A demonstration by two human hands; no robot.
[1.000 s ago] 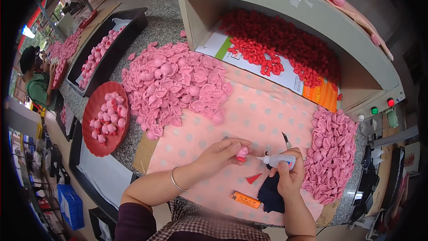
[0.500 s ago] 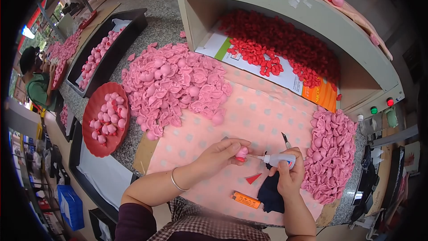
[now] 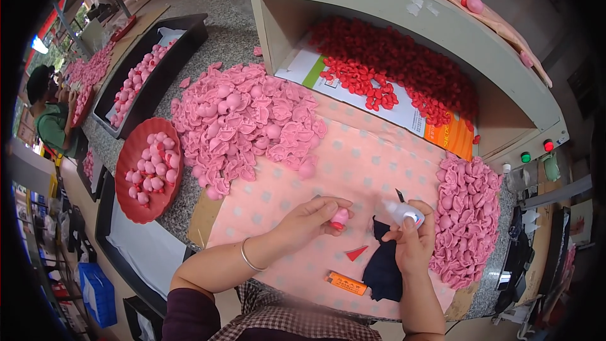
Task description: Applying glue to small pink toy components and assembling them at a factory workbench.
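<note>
My left hand (image 3: pixel 312 218) pinches a small pink rubbery piece (image 3: pixel 339 218) over the pink dotted cloth (image 3: pixel 353 164). My right hand (image 3: pixel 413 243) grips a small white glue bottle (image 3: pixel 404 209) with a dark nozzle pointing up and left, a little to the right of the pink piece. A dark blue rag (image 3: pixel 384 265) lies under my right hand. Beside it on the cloth lie a small red triangular piece (image 3: pixel 356 252) and an orange tube (image 3: pixel 346 283).
A large heap of pink pieces (image 3: pixel 243 120) lies at the cloth's far left, another heap (image 3: pixel 467 218) at the right. Red pieces (image 3: pixel 404 69) fill the open shelf box behind. A red bowl (image 3: pixel 151 170) and black tray (image 3: pixel 148 72) hold pink balls. Another person (image 3: pixel 50 117) sits far left.
Almost nothing has moved. Both hands stay in place; the left hand's pink piece sits a touch further from the bottle's nozzle.
</note>
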